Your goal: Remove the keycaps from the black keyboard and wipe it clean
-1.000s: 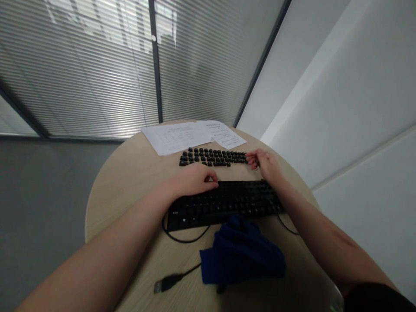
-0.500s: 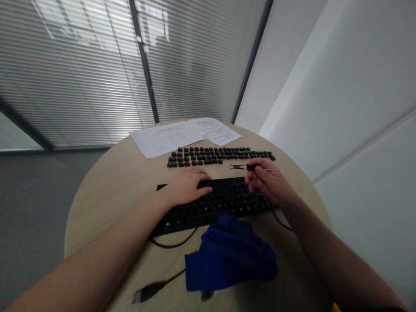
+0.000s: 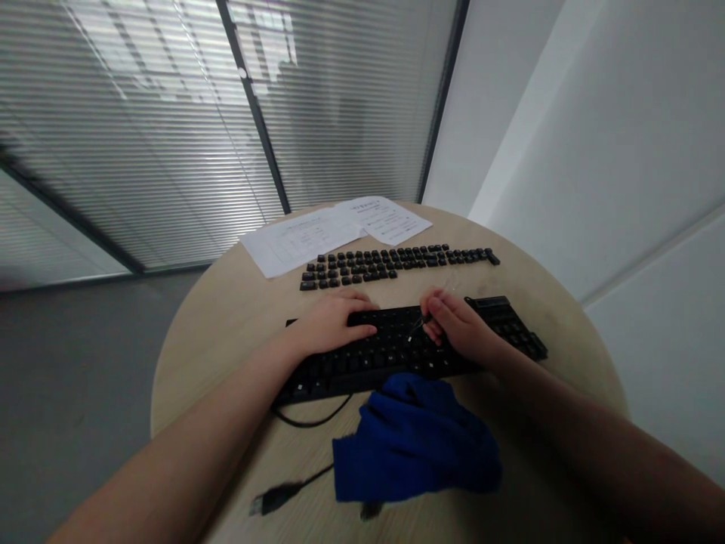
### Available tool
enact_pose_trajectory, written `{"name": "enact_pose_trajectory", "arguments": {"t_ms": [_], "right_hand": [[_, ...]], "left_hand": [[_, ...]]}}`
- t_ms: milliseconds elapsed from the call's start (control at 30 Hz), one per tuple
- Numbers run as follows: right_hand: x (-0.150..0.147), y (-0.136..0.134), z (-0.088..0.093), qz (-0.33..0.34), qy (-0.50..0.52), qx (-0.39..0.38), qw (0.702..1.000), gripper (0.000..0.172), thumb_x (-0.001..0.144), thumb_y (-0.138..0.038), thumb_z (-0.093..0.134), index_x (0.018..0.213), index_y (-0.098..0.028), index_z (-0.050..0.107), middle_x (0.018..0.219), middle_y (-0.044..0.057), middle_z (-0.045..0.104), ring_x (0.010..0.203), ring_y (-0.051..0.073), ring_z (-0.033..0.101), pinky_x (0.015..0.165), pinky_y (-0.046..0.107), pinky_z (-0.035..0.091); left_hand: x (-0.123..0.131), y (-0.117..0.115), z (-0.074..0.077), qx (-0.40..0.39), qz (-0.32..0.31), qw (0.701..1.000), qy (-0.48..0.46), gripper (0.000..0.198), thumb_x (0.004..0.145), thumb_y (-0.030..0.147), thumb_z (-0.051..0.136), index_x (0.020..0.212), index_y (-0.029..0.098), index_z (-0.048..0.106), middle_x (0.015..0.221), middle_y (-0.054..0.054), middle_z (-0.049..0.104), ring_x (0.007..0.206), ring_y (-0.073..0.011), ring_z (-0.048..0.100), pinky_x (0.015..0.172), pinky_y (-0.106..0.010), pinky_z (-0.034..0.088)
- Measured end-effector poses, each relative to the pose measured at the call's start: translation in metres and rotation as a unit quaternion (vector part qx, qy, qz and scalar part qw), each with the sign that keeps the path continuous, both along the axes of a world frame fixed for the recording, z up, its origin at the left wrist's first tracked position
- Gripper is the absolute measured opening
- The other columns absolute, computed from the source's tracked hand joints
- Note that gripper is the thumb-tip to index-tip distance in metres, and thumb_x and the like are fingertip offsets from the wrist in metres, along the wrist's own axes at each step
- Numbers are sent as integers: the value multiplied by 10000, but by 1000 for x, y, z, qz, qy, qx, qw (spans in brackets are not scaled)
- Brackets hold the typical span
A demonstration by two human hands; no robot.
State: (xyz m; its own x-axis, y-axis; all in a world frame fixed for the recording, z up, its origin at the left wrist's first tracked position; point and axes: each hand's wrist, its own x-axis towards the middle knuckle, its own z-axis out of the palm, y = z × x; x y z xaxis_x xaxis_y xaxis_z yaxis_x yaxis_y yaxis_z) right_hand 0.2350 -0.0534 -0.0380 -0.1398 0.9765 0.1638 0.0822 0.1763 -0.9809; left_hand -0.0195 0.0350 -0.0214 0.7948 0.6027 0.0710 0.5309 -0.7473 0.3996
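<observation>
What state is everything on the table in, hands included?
Left hand: open, laid over the keyboard's left part
Right hand: closed on the wire tool
Wire tool: gripped, tips angled down at the keys
Keyboard: flat, partly covered by hands
Keycaps: loose, lined up in rows
Papers: flat, overlapping
Blue cloth: crumpled
USB plug: unplugged

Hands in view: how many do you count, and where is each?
2. The left hand lies over the left part of the keyboard; the right hand, farther right, holds a thin tool over the keys. No other hand shows.
</observation>
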Motion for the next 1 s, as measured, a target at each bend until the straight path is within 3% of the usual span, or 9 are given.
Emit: {"name": "enact_pose_trajectory", "arguments": {"t_ms": [167,367,500,633,800,1000], "right_hand": [[0,2,-1,-34,4,22,999,501,950,-715,517,815,-233,513,527,-82,412,429,100,446,418,229,342],[16,4,14,-79,22,23,996,529,908,-770,528,829,-248,503,509,-88,408,404,105,453,366,205,316],[28,3,18,-35,-14,-13,999,478,928,-722,547,879,-248,508,521,-80,494,413,114,509,379,204,423],[31,10,7,32,-7,-56,998,476,923,-705,569,895,-234,501,548,-74,538,442,122,569,421,226,520],[30,20,-4,34,61,-67,995,503,891,-728,595,882,-236,491,571,-97,469,436,111,523,420,276,580],[40,16,9,6,40,-6,999,507,896,-741,581,881,-241,497,567,-97,467,441,106,504,452,283,597]], "left_hand": [[-2,0,4,-17,-5,1000,-4,406,915,419,642,1266,227,713,1248,-86,697,1197,-268,619,1090,-411,447],[-8,2,12,-37,12,999,17,409,913,419,641,1263,219,710,1231,-88,716,1162,-266,646,1040,-395,481],[-12,5,13,-50,8,998,25,390,916,416,637,1253,235,712,1242,-74,727,1154,-262,656,1037,-396,483],[-15,7,11,-61,12,998,29,418,917,424,626,1282,234,699,1262,-76,722,1160,-260,659,1043,-389,480],[-16,9,9,-76,12,997,13,408,913,431,631,1265,237,702,1245,-71,733,1133,-261,673,1042,-405,488],[-17,10,10,-79,13,997,10,404,906,412,627,1256,227,704,1249,-72,730,1150,-256,671,1051,-396,484]]}}
